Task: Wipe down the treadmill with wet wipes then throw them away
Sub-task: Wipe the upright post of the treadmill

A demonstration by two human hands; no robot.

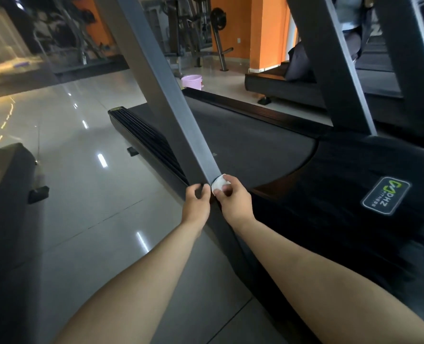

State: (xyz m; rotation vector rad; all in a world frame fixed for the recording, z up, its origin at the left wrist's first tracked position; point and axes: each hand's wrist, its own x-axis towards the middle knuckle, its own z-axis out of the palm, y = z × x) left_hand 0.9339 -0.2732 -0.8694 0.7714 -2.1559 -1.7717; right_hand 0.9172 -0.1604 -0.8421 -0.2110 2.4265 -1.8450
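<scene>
A grey upright post (171, 95) of the black treadmill (255, 145) slants up from its base. My right hand (233, 201) pinches a wadded white wet wipe (218, 184) and holds it against the foot of the post, where it meets the black motor cover (342, 202). My left hand (197, 203) is just left of the post's base, fingers curled, fingertips at the post's dark side edge; whether it holds the post is unclear.
A pink basket (192, 81) stands on the tiled floor (82, 170) beyond the treadmill's far end. Another treadmill (317, 88) lies to the right, a dark machine (7, 194) to the left. Weight machines and orange walls are at the back.
</scene>
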